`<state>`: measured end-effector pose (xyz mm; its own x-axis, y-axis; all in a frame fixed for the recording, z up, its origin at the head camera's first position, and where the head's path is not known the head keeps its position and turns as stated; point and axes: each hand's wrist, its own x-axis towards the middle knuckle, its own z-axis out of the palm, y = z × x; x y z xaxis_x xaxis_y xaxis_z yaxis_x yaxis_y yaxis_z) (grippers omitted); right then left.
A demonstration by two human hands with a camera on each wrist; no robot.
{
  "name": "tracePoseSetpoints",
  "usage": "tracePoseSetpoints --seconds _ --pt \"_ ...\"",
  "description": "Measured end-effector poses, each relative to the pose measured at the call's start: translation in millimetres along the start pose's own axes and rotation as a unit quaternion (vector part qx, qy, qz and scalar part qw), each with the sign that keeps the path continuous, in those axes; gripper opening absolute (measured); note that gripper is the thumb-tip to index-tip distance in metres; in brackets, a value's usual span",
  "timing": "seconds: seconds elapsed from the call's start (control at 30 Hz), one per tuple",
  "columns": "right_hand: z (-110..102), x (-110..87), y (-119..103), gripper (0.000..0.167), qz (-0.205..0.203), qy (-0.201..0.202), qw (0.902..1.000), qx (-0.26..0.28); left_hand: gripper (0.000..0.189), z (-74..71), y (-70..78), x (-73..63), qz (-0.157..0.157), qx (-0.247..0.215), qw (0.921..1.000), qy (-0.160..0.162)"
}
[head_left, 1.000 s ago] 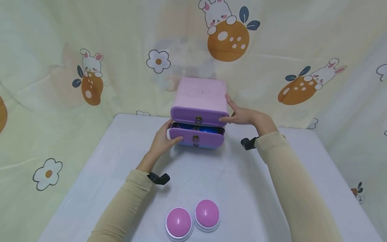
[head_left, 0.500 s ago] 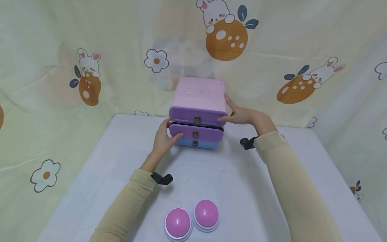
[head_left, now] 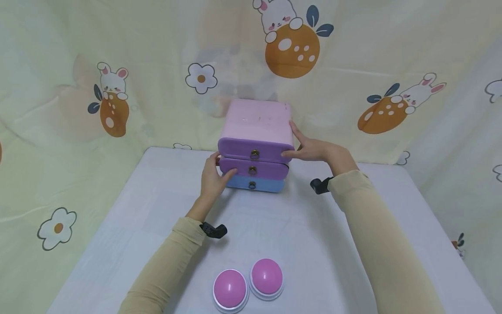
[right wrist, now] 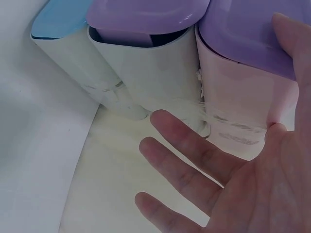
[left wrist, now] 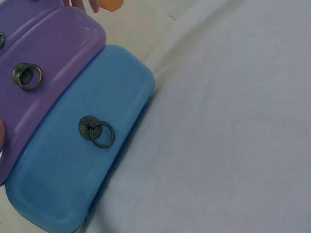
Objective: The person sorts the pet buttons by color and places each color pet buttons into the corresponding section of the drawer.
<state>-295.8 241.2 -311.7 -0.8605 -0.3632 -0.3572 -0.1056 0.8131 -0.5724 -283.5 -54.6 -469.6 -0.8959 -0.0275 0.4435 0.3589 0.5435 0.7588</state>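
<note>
A three-tier drawer box [head_left: 259, 117] stands at the back of the table, with a pink top and brass ring pulls. My left hand [head_left: 211, 181] is at its left end, thumb pressed on the front of the purple middle drawer [head_left: 266, 170], fingers along the side. In the right wrist view a narrow dark gap shows behind that drawer front. My right hand [head_left: 313, 149] steadies the right end of the top tier. Its thumb rests on the purple top drawer [head_left: 235, 148], its other fingers spread straight [right wrist: 182, 174]. The blue bottom drawer [left wrist: 82, 131] sits lowest.
Two pink domed push buttons [head_left: 230, 288] with white bases lie side by side near the front of the white table [head_left: 313, 244]. A patterned cloth [head_left: 164, 78] with rabbits and flowers hangs directly behind the box.
The middle drawer has slid inward from partly out, with blue contents showing, to nearly flush. My left hand has moved forward with it; my right hand stays in place.
</note>
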Motion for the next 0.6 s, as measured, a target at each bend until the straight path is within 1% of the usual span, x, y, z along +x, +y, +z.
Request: tracePoseSetpoints --seconds 0.27,0.37,0.6 --pt "-0.4 0.3 -5.0 0.110 0.003 0.002 1.0000 -0.006 0.074 1.9 -3.8 0.0 0.016 0.020 0.9994 0.022" --pt "-0.7 -0.4 -6.9 0.110 0.004 0.001 0.9999 -0.011 0.074 2.9 -4.6 -0.9 0.012 0.029 0.9991 0.029" --pt "-1.0 -2.4 -6.2 0.109 0.013 0.007 0.9994 -0.032 0.072 5.2 -0.8 -2.1 -0.001 0.046 0.9984 0.034"
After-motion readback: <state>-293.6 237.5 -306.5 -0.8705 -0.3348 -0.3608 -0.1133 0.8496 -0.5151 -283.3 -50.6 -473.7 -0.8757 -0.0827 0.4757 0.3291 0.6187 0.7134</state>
